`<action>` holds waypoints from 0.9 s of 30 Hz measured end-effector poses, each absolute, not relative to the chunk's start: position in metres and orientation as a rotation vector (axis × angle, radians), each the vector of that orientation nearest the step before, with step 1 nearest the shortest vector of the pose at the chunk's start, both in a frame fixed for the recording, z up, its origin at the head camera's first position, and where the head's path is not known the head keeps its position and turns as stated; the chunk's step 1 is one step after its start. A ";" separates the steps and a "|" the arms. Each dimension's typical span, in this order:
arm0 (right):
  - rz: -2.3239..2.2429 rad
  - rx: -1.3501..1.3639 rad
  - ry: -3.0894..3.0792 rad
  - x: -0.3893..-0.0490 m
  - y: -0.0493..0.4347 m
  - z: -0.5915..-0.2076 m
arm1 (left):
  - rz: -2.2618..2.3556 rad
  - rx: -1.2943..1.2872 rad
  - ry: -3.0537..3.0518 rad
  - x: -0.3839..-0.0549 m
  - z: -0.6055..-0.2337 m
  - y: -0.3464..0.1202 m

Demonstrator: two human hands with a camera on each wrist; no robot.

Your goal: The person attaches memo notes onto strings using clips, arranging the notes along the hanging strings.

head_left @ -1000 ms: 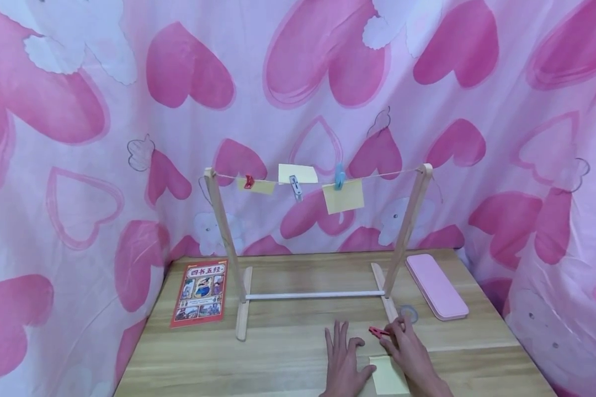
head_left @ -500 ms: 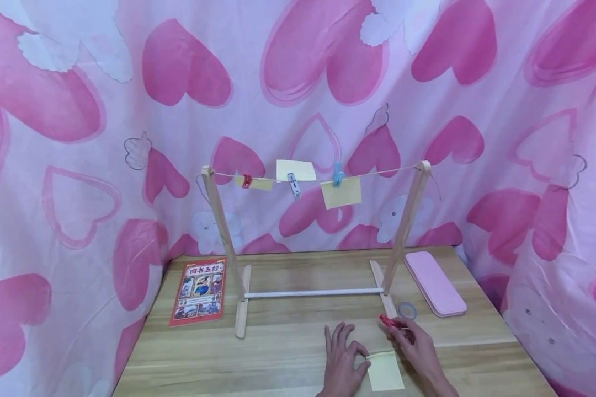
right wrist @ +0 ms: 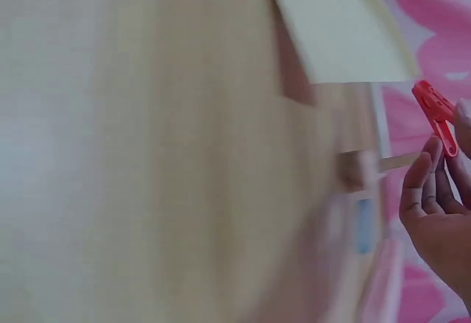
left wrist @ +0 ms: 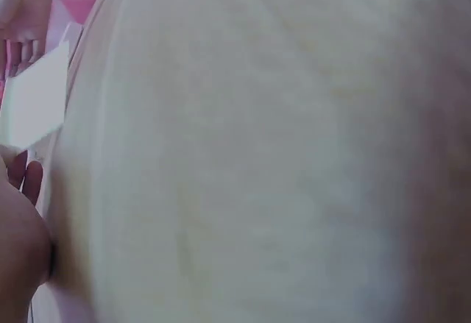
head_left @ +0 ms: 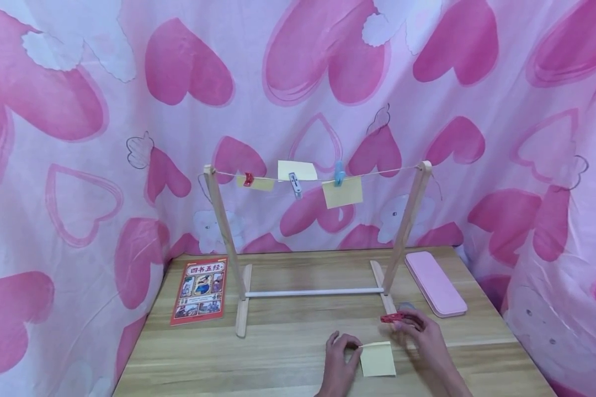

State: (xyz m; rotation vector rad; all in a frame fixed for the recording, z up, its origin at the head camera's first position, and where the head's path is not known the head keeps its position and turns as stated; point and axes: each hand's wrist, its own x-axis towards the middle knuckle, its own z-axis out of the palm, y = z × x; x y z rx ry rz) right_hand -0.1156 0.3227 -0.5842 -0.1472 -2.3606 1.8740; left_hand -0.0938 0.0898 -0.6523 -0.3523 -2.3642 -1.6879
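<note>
Near the front of the table, my left hand pinches the upper left corner of a pale yellow paper note. The right wrist view shows that note lifted off the wood, with its shadow beneath. To the right, my right hand grips a red clothespin between thumb and fingers. In the right wrist view the red clothespin points toward the note's edge, apart from it. Only part of my left hand enters the left wrist view, at its edge.
Behind the hands stands a wooden frame with a string. A red clip, a grey-blue clip and a light blue clip hold notes on it. A red booklet lies left, a pink case right; grey tape is partly hidden.
My right hand has picked the red clothespin up from the table and turned it level. My left hand has taken the note by its corner and raised it.
</note>
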 end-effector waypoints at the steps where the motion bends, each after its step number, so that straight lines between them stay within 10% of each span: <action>1: 1.849 -0.074 -2.351 -0.118 0.323 -0.578 | -1.787 -0.279 -2.365 -0.093 -0.648 0.089; 8: 1.590 0.393 -2.264 -0.150 0.316 -0.499 | -2.135 0.015 -2.210 -0.110 -0.593 0.076; 27: 0.936 0.757 -2.323 -0.193 0.303 -0.242 | -2.283 -0.162 -1.820 -0.204 -0.379 0.090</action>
